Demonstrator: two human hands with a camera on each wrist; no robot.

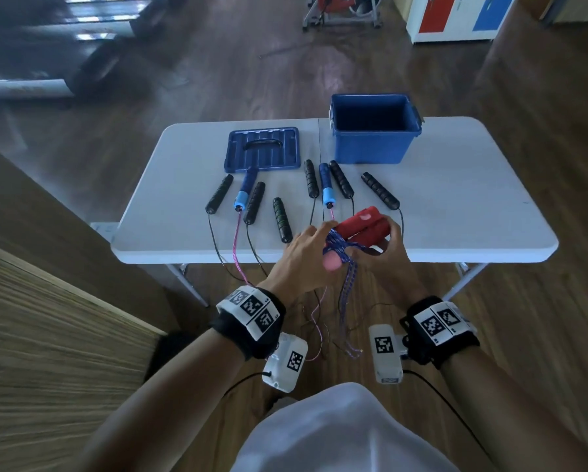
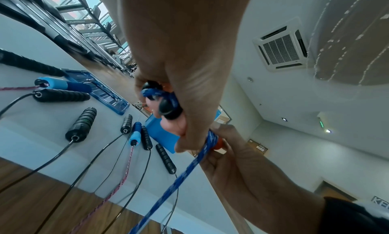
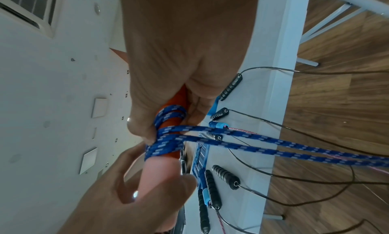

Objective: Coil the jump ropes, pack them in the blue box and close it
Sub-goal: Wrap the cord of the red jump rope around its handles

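My right hand (image 1: 389, 238) grips two red jump-rope handles (image 1: 360, 224) side by side above the table's front edge. Their blue braided rope (image 1: 340, 248) is wound a few turns round the handles' near ends, and its loops hang down toward the floor. My left hand (image 1: 302, 257) pinches that rope (image 2: 155, 93) at the handle ends. In the right wrist view the turns (image 3: 166, 137) lie over the orange-red handles (image 3: 179, 98). The open blue box (image 1: 374, 131) stands at the table's far right. Its lid (image 1: 261, 149) lies flat to the left of it.
Several black jump-rope handles (image 1: 280, 219) and two blue handles (image 1: 326, 185) with a pink cord lie in a row on the white folding table (image 1: 456, 212). Their cords hang over the front edge to the wooden floor. A wooden panel stands at my left.
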